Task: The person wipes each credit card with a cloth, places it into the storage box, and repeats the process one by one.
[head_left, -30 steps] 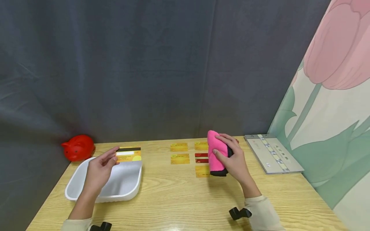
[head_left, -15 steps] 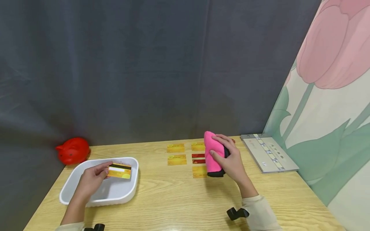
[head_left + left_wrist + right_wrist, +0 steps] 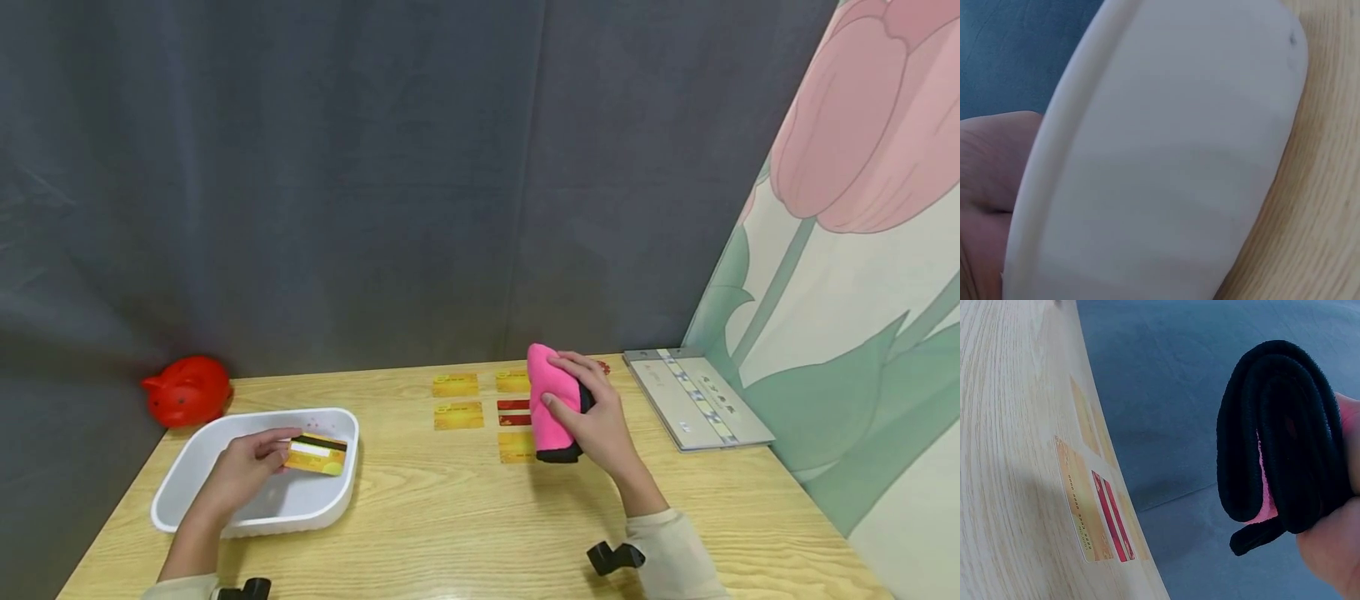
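In the head view my left hand [image 3: 238, 475] pinches a yellow bank card [image 3: 317, 454] with a black stripe and a white strip. The card is tilted over the inside of a white plastic basin [image 3: 347, 492]. The left wrist view is mostly the basin's outer wall [image 3: 1166, 125], with part of the hand showing past the rim and the card hidden. My right hand [image 3: 603, 425] grips a folded pink cloth [image 3: 553, 396] with black edging, held up above the table. Its layered black edge [image 3: 1285, 437] faces the right wrist camera.
Several yellow cards [image 3: 459, 415] lie in rows on the wooden table [image 3: 420, 517], with a red card [image 3: 514, 419] bearing a pale stripe among them. A red piggy bank [image 3: 187, 392] sits behind the basin. A grey binder [image 3: 701, 398] lies at the right; a dark curtain [image 3: 360, 192] stands behind.
My left hand has lowered the bank card from above the basin's far rim to inside its outline, then shifted it slightly right. The right hand keeps its hold on the cloth, nearly still.
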A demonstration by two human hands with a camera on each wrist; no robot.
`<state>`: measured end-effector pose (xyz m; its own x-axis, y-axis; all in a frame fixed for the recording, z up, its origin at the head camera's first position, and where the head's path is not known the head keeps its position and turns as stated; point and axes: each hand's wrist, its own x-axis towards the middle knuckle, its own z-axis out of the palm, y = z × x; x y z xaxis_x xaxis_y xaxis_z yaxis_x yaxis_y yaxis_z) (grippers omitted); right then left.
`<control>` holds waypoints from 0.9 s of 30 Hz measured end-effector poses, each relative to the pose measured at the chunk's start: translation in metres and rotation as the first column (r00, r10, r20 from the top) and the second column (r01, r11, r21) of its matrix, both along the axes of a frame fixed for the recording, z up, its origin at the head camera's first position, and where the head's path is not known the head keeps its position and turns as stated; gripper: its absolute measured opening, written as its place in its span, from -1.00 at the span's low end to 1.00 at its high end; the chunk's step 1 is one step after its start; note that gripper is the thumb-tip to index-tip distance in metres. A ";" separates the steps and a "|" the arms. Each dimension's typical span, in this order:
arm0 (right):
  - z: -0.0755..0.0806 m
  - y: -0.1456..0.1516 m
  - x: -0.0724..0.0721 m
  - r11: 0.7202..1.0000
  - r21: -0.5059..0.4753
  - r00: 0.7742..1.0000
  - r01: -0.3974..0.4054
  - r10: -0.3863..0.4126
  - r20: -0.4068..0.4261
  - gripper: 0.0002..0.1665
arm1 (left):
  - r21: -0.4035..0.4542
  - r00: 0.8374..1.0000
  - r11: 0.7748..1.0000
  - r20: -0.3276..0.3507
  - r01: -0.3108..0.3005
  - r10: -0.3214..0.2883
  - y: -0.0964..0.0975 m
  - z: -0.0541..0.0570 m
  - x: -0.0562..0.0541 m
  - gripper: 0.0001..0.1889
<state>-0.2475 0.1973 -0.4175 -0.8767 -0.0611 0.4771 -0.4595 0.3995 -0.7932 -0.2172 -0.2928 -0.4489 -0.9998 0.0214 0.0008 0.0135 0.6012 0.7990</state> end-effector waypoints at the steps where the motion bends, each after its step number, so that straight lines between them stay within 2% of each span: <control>1: 0.000 0.000 0.000 1.000 0.003 1.000 0.003 -0.003 -0.002 -0.38 | -0.005 1.000 1.000 -0.005 0.009 -0.009 -0.001 -0.001 -0.001 -0.62; 5: 0.000 -0.002 0.000 1.000 0.009 1.000 0.004 -0.004 -0.004 -0.38 | -0.032 0.999 0.999 -0.028 0.015 -0.016 -0.003 -0.004 -0.003 -0.62; 14: -0.001 -0.002 0.000 1.000 0.022 1.000 0.008 -0.008 0.006 -0.38 | -0.048 0.997 0.998 -0.065 -0.032 0.029 -0.007 -0.003 -0.008 -0.57; 18: 0.000 -0.002 0.001 1.000 0.024 1.000 0.011 -0.011 0.015 -0.37 | -0.089 0.996 0.995 -0.083 -0.049 0.041 -0.010 -0.001 -0.007 -0.59; 27: -0.001 0.000 0.000 1.000 0.008 1.000 0.009 -0.009 0.009 -0.37 | -0.096 0.997 0.994 -0.052 -0.055 0.050 -0.017 0.002 -0.003 -0.59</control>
